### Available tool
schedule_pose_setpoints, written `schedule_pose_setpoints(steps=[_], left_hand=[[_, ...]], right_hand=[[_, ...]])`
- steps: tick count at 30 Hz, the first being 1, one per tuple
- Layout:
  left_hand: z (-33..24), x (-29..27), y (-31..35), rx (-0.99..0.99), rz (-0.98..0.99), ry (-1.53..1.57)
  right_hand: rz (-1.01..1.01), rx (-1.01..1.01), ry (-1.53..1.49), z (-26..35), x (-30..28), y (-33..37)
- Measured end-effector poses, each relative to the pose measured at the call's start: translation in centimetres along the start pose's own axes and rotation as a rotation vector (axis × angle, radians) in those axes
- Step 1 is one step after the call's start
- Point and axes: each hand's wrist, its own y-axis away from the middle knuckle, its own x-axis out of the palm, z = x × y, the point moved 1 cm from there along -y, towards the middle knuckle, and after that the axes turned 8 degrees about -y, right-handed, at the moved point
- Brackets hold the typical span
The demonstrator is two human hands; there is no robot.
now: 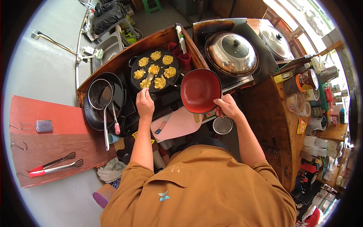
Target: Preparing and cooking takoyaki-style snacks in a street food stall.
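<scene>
My left hand [145, 103] is closed round the handle of a metal spoon [150, 76]. The spoon's bowl is over a round black pan [135, 73] with several yellow, lumpy portions of food [160, 82] in its hollows. Whether the spoon touches the food I cannot tell. My right hand [227, 106] grips the rim of a red bowl [200, 90] with a dark outside. The bowl is tilted so its inside shows, with only a little residue in it. It hangs just right of the pan, beside the pan's handle.
A strainer [105, 108] rests over a dark wok [92, 117] at the left. Below the stove lies a pink cutting board [181, 123] with a knife [163, 123]. A large lidded pot [231, 53] stands on the right burner. Tongs [56, 166] hang on the red-brown board.
</scene>
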Motion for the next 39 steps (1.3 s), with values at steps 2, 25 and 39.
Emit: schedule_pose_setpoints(steps=[2,25,39], left_hand=[[-0.1,0.1,-0.4,0.053,-0.001,-0.044],[-0.5,-0.1,1.1,-0.139,-0.118,0.022],[-2.5,-0.1,2.9,-0.518,-0.037,0.428]], right_hand=[[-0.009,-0.004,0.001,-0.2,-0.1,0.0],[0.007,-0.009,-0.002,0.0,-0.1,0.0],[-0.011,-0.011,-0.022,-0.4,-0.3,0.0]])
